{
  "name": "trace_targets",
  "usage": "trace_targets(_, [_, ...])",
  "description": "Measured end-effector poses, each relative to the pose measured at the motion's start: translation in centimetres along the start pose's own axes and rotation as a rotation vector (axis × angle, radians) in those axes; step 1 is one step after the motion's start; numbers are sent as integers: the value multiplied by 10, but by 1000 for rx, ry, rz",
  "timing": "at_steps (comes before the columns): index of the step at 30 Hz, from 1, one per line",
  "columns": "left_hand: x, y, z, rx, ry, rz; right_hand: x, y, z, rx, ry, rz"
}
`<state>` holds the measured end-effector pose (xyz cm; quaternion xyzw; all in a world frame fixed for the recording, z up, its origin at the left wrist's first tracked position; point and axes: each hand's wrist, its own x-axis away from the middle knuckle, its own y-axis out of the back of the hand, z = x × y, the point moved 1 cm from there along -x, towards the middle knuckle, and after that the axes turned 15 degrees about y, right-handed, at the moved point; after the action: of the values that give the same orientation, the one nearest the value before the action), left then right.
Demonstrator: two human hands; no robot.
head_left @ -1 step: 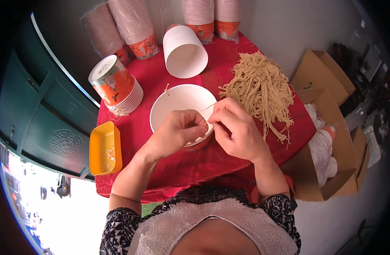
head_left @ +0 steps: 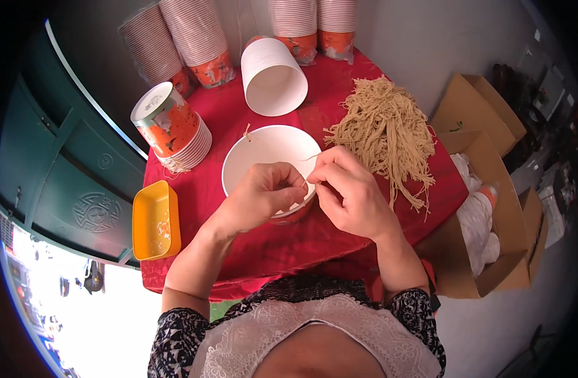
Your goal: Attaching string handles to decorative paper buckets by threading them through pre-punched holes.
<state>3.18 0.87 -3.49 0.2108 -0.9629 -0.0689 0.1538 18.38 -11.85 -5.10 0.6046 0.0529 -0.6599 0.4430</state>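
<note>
Pinching fingers, head view: right hand [head_left: 349,192] has thumb and fingertips closed on a tan cord strand [head_left: 310,158]; left hand [head_left: 264,195] has thumb and forefinger pressed together, apparently on the same strand. Curled left fingers are partly hidden.
Tub position: white-lined paper tub [head_left: 246,154] upright at the middle of the red tablecloth [head_left: 238,264], mouth up, hands over its near-right rim.
Far-left rim: knotted cord end [head_left: 247,132] standing at the edge; judged done on that side.
Near-right rim: cord held between the hands, not released; judged in progress. Whether a knot is formed there cannot be told.
Inverted tub stack [head_left: 175,132]: at left, base up, cord bits showing at its lower edge; possibly finished pieces, unconfirmed.
Nested tub stack [head_left: 273,57]: on its side beyond the working tub, mouth toward the person, no cord visible; judged outstanding.
Wrapped tub stacks [head_left: 194,31]: along the wall in clear film; judged untouched.
Cord supply: large loose cord heap [head_left: 387,132] right of the tub; ample stock remains.
Yellow plastic container [head_left: 144,217]: at left table edge, small pale scraps inside.
</note>
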Motion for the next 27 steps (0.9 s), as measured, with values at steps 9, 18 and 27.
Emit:
trace_targets(9, [-1, 2, -3, 33, 42, 36, 10, -9, 3, -49, -57, -43])
trace_targets(18, [0, 2, -7, 9, 35, 14, 10, -16, 3, -67, -84, -107])
trace_targets(27, [0, 1, -8, -34, 34, 4, 10, -24, 2, 78, 27, -161])
